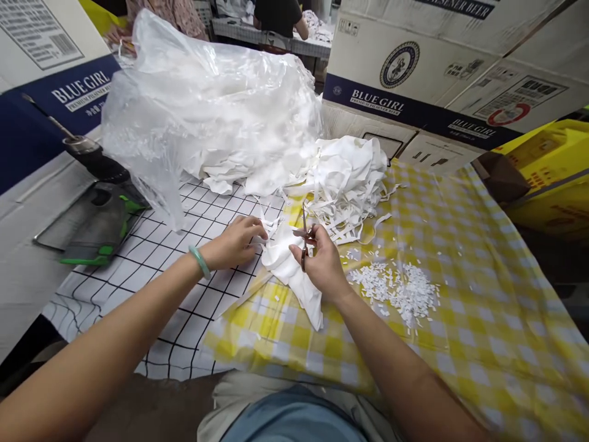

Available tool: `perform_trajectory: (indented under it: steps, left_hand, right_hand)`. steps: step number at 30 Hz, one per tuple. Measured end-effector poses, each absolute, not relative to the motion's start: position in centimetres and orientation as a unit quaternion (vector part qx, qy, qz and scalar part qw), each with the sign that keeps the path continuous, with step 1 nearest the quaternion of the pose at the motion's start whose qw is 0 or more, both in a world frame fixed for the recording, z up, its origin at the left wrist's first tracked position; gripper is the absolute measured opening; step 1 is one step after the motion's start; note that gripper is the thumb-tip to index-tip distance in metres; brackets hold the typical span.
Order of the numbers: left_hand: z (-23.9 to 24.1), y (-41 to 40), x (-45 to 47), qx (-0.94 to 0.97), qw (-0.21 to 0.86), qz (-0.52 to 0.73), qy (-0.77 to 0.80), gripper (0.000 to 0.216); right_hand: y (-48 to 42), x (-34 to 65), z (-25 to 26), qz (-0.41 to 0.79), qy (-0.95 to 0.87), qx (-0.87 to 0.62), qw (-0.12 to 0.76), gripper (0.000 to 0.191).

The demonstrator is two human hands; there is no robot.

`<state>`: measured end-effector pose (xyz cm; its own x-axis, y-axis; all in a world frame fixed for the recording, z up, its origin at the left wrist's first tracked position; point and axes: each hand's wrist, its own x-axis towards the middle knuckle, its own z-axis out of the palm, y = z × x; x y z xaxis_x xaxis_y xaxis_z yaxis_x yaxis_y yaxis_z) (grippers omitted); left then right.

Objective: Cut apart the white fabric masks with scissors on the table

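My right hand grips a pair of small scissors, its blades spread, one pointing away and one to the left. Beneath the scissors lies a white cloth piece with thin straps, its narrow end trailing toward me. At that cloth's left edge, my left hand has its fingers curled inward, the fingertips against the fabric. A green bangle circles the left wrist. Just beyond both hands rests a heap of white cloth pieces with dangling straps.
A large clear plastic bag of white cloth stands at the back. Small white clippings lie right on the yellow checked cover. Cardboard boxes rise behind. At left sits a black-and-green tool. Another person is farther back.
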<state>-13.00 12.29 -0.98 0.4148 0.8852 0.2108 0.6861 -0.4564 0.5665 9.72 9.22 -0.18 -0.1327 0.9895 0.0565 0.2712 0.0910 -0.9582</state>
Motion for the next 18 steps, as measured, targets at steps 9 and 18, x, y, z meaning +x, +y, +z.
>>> perform_trajectory:
  steps: [9, 18]
  left_hand:
    - [2.0, 6.2, -8.6, 0.735, 0.205, 0.361, 0.536, 0.004]
    - [3.7, 1.8, -5.9, 0.342, 0.803, 0.306, 0.381, 0.03]
  right_hand:
    - [6.2, 7.9, -0.8, 0.43, -0.628, -0.501, 0.411, 0.037]
    - [5.1, 11.8, 1.4, 0.475, -0.573, -0.45, 0.494, 0.021]
